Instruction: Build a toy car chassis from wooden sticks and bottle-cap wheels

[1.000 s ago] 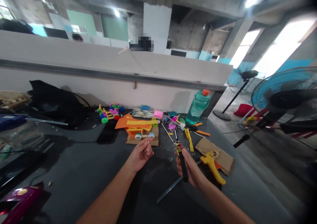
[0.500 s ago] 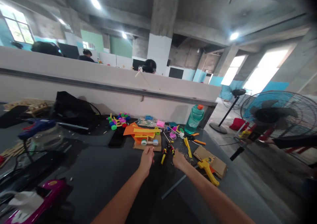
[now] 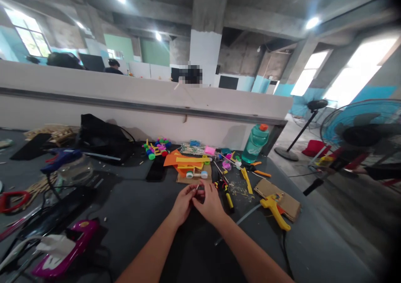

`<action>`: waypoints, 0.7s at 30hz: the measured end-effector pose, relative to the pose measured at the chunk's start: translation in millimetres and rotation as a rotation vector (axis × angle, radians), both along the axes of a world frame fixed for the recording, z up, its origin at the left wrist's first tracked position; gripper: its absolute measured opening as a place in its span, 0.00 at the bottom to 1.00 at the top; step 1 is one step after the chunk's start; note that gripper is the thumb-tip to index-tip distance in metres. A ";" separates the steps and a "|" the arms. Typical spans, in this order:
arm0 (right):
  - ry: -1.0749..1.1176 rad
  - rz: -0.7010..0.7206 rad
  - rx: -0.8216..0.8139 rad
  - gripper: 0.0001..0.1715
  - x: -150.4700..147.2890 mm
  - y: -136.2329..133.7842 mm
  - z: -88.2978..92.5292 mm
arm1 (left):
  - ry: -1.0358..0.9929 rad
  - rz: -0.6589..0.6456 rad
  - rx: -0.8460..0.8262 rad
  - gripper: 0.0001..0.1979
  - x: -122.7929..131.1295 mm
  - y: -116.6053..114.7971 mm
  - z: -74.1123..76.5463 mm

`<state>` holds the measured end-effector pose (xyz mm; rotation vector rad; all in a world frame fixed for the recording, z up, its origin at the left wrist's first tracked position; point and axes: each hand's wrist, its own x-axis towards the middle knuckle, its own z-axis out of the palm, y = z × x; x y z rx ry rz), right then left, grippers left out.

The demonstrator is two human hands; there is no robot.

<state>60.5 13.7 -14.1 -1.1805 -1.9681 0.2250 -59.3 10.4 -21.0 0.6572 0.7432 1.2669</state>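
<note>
My left hand (image 3: pixel 184 203) and my right hand (image 3: pixel 211 201) meet low in the middle of the dark table (image 3: pixel 131 233). A small pale stick (image 3: pixel 197 187) pokes up from my left fingers, and my right fingers close in beside it, hiding most of it. Just ahead stands a small toy car (image 3: pixel 196 174) with white wheels, on a cardboard piece (image 3: pixel 188 179) by orange and yellow foam sheets (image 3: pixel 188 162). To the right of my right hand lie black-and-yellow pliers (image 3: pixel 226 193) among wood shavings.
A yellow glue gun (image 3: pixel 274 211) lies on a cardboard sheet (image 3: pixel 282 201) at right. Behind stand a green water bottle (image 3: pixel 255 144) and a low partition wall (image 3: pixel 140 103). A blue glue gun (image 3: pixel 59 157), black bag (image 3: pixel 102 139) and magenta object (image 3: pixel 67 245) lie left. A fan (image 3: pixel 360 135) stands right.
The black-and-yellow tool has left my right hand and lies on the table. My hands have come together, and the view has tilted and shifted slightly.
</note>
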 end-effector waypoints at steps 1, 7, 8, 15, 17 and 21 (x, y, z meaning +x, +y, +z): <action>0.020 -0.012 -0.014 0.31 0.6 0.3 -3.9 | -0.001 -0.007 -0.007 0.14 0.6 -0.3 0.3; 0.012 -0.003 -0.057 0.20 12.5 6.4 -8.4 | 0.034 -0.048 -0.052 0.13 3.7 2.2 2.5; 0.010 -0.009 -0.061 0.21 13.3 7.3 -8.1 | 0.033 -0.060 -0.062 0.14 3.8 3.2 2.5; 0.030 -0.035 -0.068 0.21 15.1 11.0 -13.7 | 0.048 -0.014 -0.098 0.14 5.1 7.0 -0.9; 0.075 -0.044 -0.055 0.23 16.6 12.5 -15.3 | 0.069 0.068 -0.111 0.14 4.4 8.1 -1.9; 0.134 -0.032 -0.056 0.25 19.9 14.0 -15.9 | 0.312 0.273 -0.032 0.12 -2.2 9.6 -2.6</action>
